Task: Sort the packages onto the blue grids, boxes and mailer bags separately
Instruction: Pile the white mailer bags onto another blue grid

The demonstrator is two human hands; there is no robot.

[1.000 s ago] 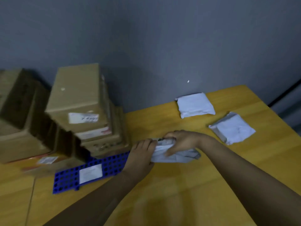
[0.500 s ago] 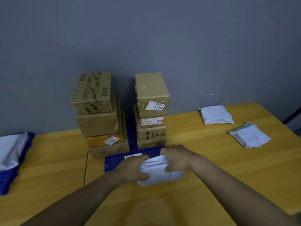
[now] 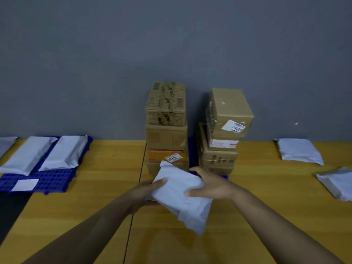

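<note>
Two box stacks (image 3: 166, 126) (image 3: 222, 130) are seen on a blue grid (image 3: 191, 149) against the wall, directly beyond the hands. A second grid (image 3: 49, 181) at far left is loaded with two mailers (image 3: 62, 153), with its near part bare. Two loose mailers (image 3: 300, 151) (image 3: 337, 182) are left on the table (image 3: 106, 168) at right. A white mailer (image 3: 182, 195) is held above the table just before the stacks, clasped at its far end by the left hand (image 3: 146, 189) and right hand (image 3: 209, 185). Its long axis is angled from far left to near right, the near end drooping. Bare tabletop is left between the grids.
</note>
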